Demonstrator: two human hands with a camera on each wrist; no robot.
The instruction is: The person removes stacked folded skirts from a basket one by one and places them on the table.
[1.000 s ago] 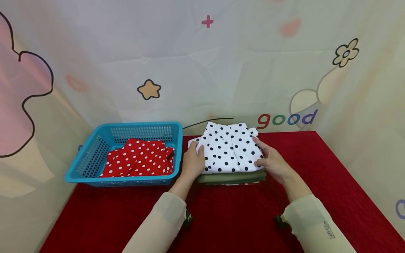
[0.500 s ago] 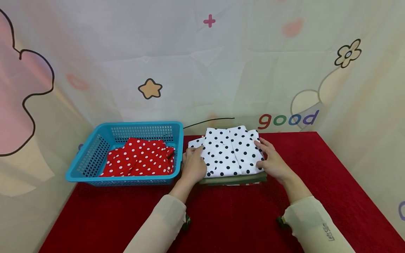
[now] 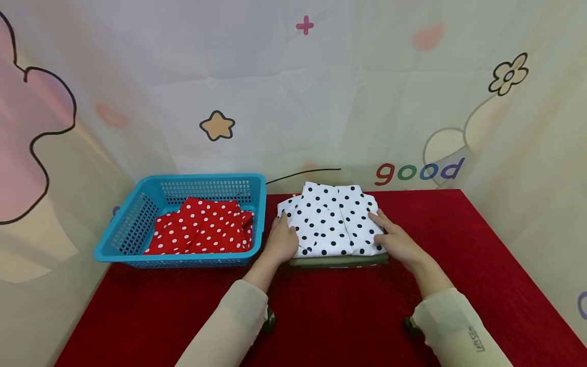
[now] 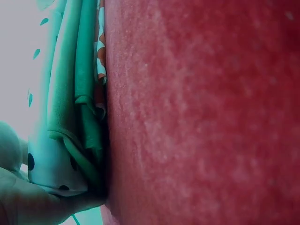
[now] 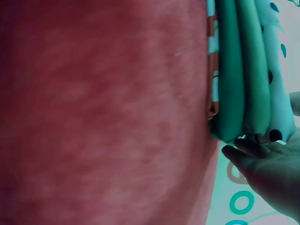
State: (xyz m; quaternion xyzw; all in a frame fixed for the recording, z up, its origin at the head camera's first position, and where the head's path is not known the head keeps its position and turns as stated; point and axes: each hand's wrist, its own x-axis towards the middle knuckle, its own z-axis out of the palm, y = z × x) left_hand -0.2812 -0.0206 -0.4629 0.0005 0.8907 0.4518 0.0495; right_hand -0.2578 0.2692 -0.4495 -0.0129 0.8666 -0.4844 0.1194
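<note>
A white garment with black dots, folded flat, lies on top of a stack. Under it, at the front edge, show folded green cloths; the right wrist view shows two green layers and a thin brown-and-white patterned cloth at the bottom. My left hand is at the stack's left side, its fingers extended down along the edge. On the opposite side, my right hand touches the dotted garment's edge, thumb on top and fingers fairly straight beside the layers.
A blue plastic basket stands left of the stack, close to my left hand, with red white-dotted cloth folded inside. Red cloth covers the table. A printed curtain hangs right behind.
My left hand shifted down along the left edge and then back up, while the right hand stayed at its side. The dotted garment's back edge settled slightly and lies more squarely over the green cloths.
</note>
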